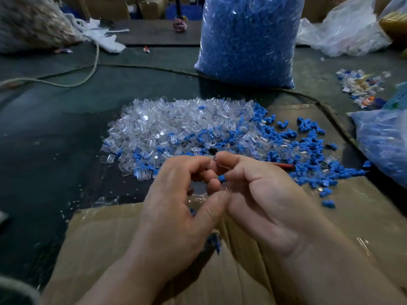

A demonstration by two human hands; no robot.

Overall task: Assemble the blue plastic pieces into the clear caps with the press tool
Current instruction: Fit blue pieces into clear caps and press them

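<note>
A heap of clear caps point(167, 124) lies on the dark table, with loose blue plastic pieces point(308, 137) spread to its right. My left hand point(176, 199) and my right hand point(259, 190) meet in front of the heap, fingers curled. A thin red-handled tool point(284, 165) sticks out to the right from my right hand, its dark tip pinched between both hands' fingertips. A blue piece point(222, 178) shows between the fingers. Whether a clear cap sits in my left hand's fingers is hidden.
A tall clear bag of blue pieces point(246, 40) stands behind the heap. Another bag point(385, 142) lies at the right edge. Flat cardboard point(110, 238) is under my hands. A rope point(66, 83) and a cable cross the table. Mixed small parts point(361, 86) lie far right.
</note>
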